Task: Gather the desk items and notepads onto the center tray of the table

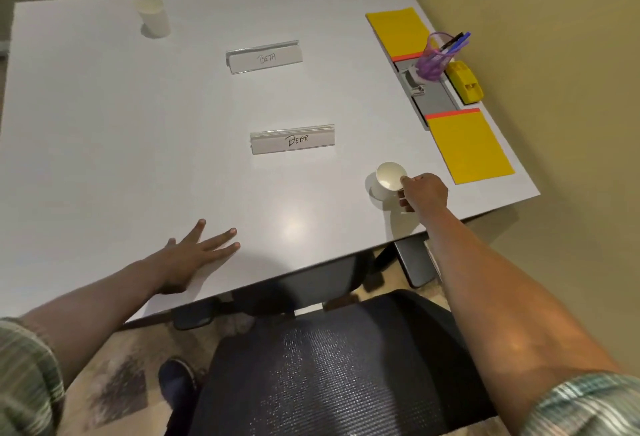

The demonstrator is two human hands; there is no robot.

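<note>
2 hands at the near side of the white surface [104, 130].
Left hand [194, 257] lies flat, fingers spread, holding nothing; right hand [424, 191] grips a paper cup [388, 181] by its rim. Farther right, near notepad [467, 148] and far notepad [398, 32] overlap the grey tray [438, 98], which carries a purple pen holder [431, 61].

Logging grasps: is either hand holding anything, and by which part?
The right hand grips the paper cup by its rim and side; the left hand lies flat, holding nothing.
</note>
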